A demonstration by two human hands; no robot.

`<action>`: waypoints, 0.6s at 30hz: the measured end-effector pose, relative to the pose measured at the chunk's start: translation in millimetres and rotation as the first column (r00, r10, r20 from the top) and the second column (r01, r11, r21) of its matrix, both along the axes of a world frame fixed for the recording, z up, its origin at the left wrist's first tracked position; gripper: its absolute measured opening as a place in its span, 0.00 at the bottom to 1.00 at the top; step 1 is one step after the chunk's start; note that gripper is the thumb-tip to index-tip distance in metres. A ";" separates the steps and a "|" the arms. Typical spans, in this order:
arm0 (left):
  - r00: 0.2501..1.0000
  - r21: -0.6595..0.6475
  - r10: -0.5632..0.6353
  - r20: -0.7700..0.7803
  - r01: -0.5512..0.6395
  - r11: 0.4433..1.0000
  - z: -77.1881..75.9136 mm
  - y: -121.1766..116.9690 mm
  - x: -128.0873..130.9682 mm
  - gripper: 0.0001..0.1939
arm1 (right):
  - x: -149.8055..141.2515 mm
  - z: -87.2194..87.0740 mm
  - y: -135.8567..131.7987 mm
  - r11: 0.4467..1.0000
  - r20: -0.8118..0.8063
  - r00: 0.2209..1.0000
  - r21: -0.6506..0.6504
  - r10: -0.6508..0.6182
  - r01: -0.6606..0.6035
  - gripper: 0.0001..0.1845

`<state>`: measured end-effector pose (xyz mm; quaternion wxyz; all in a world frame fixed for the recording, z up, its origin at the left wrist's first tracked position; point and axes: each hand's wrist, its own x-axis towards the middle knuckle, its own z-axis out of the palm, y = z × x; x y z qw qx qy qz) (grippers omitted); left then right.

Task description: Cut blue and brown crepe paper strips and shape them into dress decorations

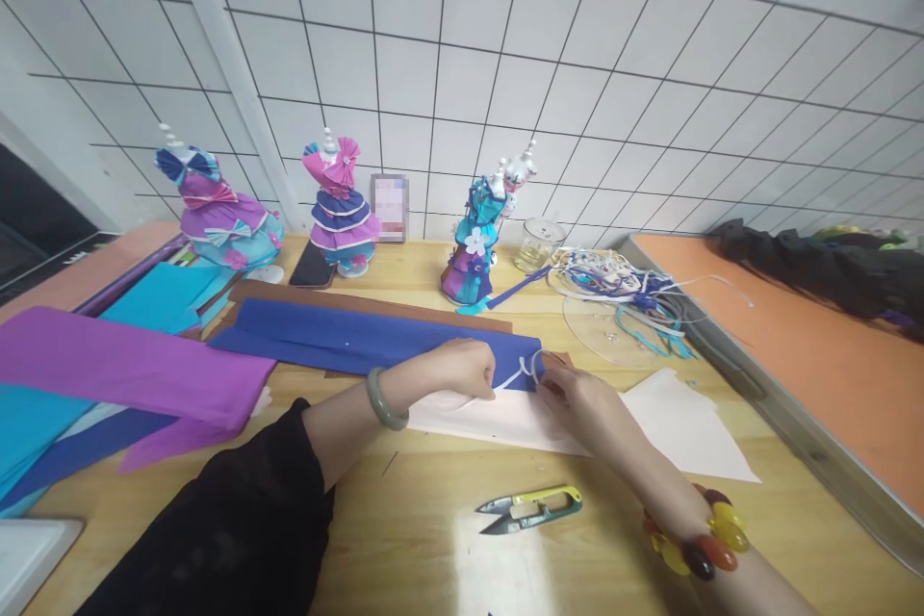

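Observation:
A thin white strip curls between my two hands, over a folded blue cloth-like sheet and a pale pink sheet. My left hand is closed at the strip's left end, its fingertips partly hidden. The right end is pinched by my right hand, with a small loop standing up beside the fingers. Both hands rest low over the pale sheet. Nearer to me on the wooden table lie yellow-and-green thread snips, blades apart and pointing left.
Three small dress-shaped figures in ruffled fabric stand along the tiled wall. Purple sheets and turquoise sheets lie left. Behind my right hand are a glass jar and tangled ribbon scraps. A pale piece lies right.

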<state>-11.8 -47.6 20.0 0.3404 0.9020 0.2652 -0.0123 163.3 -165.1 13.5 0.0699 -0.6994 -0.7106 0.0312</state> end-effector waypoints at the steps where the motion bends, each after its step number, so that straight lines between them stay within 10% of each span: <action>1: 1.000 -0.015 -0.008 0.000 0.008 1.000 0.2 1.3 -0.4 0.05 | 4.1 2.9 1.2 0.999 0.023 1.000 0.027 -0.018 0.017 0.11; 13: 0.978 -0.088 0.108 0.176 -0.093 0.992 -18.4 19.8 -0.6 0.03 | 64.3 5.7 91.1 0.974 0.212 0.954 0.125 -0.214 0.190 0.16; 18: 0.943 -0.317 0.271 0.191 -0.202 0.927 -25.5 25.2 0.5 0.08 | 63.0 -2.0 112.3 0.982 0.151 0.972 0.087 -0.181 0.170 0.16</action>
